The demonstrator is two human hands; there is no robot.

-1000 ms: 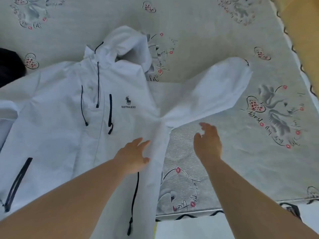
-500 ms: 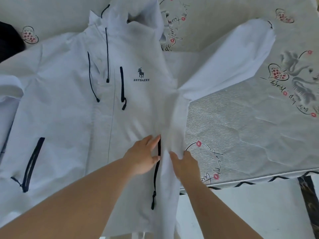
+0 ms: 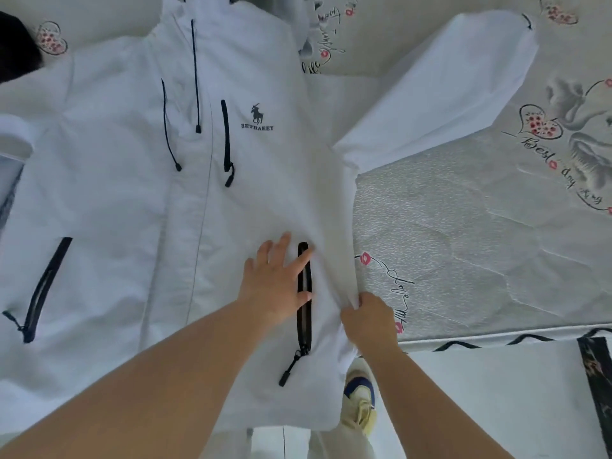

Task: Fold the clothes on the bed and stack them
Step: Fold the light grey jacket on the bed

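A white hooded jacket point(image 3: 132, 207) with dark zips and a horse logo lies face up on the bed, its hem hanging over the near edge. One sleeve point(image 3: 440, 87) stretches out to the upper right. My left hand point(image 3: 276, 281) presses flat on the jacket front beside the right pocket zip point(image 3: 304, 293), fingers spread. My right hand point(image 3: 369, 321) grips the jacket's right side seam, fingers curled into the fabric at the bed's edge.
The patterned grey mattress point(image 3: 480, 246) shows right of the jacket, its near edge point(image 3: 496, 341) just past my right hand. A dark garment point(image 3: 16, 51) lies at the far left. A shoe point(image 3: 359, 399) stands on the pale floor below.
My right hand came in from over the mattress to the jacket's side seam and took hold of it. My left hand slid up beside the pocket zip. The view moved closer.
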